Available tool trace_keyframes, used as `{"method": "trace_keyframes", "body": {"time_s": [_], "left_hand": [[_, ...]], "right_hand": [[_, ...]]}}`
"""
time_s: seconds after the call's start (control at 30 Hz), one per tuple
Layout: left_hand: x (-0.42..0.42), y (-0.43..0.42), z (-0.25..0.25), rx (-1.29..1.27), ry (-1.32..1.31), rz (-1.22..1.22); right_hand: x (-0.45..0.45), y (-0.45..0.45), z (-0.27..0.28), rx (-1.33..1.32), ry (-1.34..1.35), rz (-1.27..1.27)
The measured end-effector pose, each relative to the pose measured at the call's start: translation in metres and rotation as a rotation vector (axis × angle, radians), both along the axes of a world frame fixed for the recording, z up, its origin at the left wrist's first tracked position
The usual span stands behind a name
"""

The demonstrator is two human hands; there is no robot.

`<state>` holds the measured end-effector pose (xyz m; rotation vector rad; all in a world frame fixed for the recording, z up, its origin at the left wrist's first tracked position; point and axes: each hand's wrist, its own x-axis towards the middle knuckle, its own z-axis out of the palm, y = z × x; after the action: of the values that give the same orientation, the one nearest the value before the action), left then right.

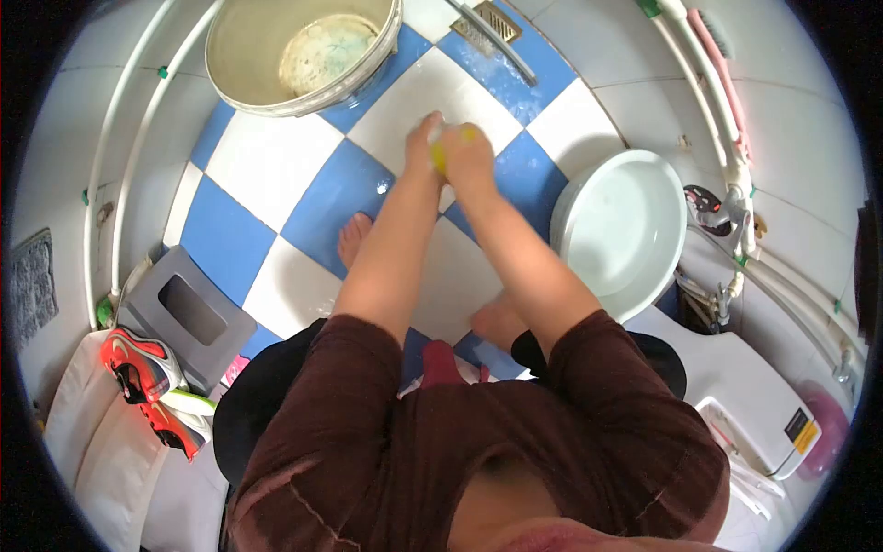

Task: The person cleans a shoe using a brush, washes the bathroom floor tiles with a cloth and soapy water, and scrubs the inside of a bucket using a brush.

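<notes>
Both of my hands are close together in front of me, low over the blue and white tiled floor (441,92). My right hand (470,156) is closed round a yellow object (439,156), only partly visible between the hands. At its left, my left hand (422,147) is beside the same object, with its fingers bent towards it. Something whitish shows near the fingertips, too blurred to make out. My bare feet are on the tiles below, partly hidden by my forearms.
A large pale bucket (276,101) stands at the upper left, a white basin of water (621,230) at the right. Orange shoes (138,368) and a grey stool (156,285) are at the left. A grey pipe (501,51) lies near the floor drain (487,26). White pipes line both walls.
</notes>
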<state>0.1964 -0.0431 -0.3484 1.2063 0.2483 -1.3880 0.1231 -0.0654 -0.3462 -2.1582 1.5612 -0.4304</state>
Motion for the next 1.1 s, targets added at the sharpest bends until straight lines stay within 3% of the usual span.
{"method": "trace_keyframes", "body": {"time_s": [0.03, 0.07, 0.1, 0.17, 0.27, 0.37, 0.4, 0.47, 0.5, 0.57, 0.63, 0.67, 0.77, 0.8, 0.9, 0.93, 1.03, 1.07, 1.1], "left_hand": [[-0.004, 0.004, -0.007, -0.061, 0.016, 0.024], [-0.009, 0.003, -0.018, 0.016, 0.017, -0.032], [-0.013, 0.008, -0.012, 0.012, 0.027, -0.056], [-0.016, 0.008, 0.001, -0.017, 0.045, -0.09], [0.014, 0.011, -0.004, 0.107, 0.649, -0.163], [0.033, 0.004, -0.064, 0.087, 0.571, -0.525], [0.016, 0.021, -0.048, -0.047, 0.294, -0.305], [-0.03, 0.022, -0.034, 0.01, 0.049, -0.067], [-0.038, 0.017, -0.027, 0.024, -0.085, 0.05], [-0.031, 0.011, -0.014, 0.124, -0.074, -0.038], [-0.007, 0.003, -0.026, 0.15, -0.042, -0.155], [0.006, 0.003, -0.006, 0.175, 0.102, -0.209], [-0.038, 0.01, -0.032, 0.057, -0.106, 0.095], [-0.045, 0.008, -0.04, 0.076, -0.178, 0.044], [-0.021, 0.004, -0.025, 0.009, 0.18, 0.054], [-0.008, 0.003, -0.035, -0.032, 0.115, 0.058], [-0.004, 0.014, -0.044, 0.009, 0.051, -0.079], [-0.016, 0.019, -0.045, 0.053, 0.065, -0.014], [-0.033, 0.017, -0.049, 0.088, 0.07, 0.056]], "right_hand": [[-0.004, -0.004, -0.002, -0.152, 0.192, 0.162], [-0.008, -0.026, -0.005, 0.42, -0.361, -0.412], [-0.007, -0.043, 0.01, 0.345, -0.39, -0.483], [-0.009, -0.055, -0.003, 0.252, -0.452, -0.462], [-0.012, -0.016, 0.011, 0.068, -0.385, -0.089], [-0.006, -0.017, -0.015, 0.025, -0.269, -0.138], [-0.009, -0.013, -0.028, 0.016, -0.223, -0.16], [-0.016, 0.003, -0.044, 0.012, -0.132, -0.213], [-0.01, -0.018, 0.005, 0.649, -0.646, -0.665], [-0.004, -0.007, 0.015, 0.305, -0.565, -0.565], [0.0, 0.031, 0.012, 0.202, -0.534, -0.325], [0.0, 0.041, 0.01, 0.151, -0.52, -0.207], [-0.019, -0.004, 0.004, 0.483, -0.513, -0.614], [-0.027, -0.018, -0.015, 0.658, -0.732, -0.679], [-0.027, 0.005, -0.028, 0.508, -0.465, -0.561], [-0.017, 0.028, -0.002, 0.411, -0.487, -0.419], [-0.005, 0.044, -0.031, -0.05, -0.163, -0.152], [-0.014, 0.016, -0.038, 0.054, 0.309, -0.004], [-0.023, -0.004, -0.04, 0.341, -0.268, -0.338]]}}
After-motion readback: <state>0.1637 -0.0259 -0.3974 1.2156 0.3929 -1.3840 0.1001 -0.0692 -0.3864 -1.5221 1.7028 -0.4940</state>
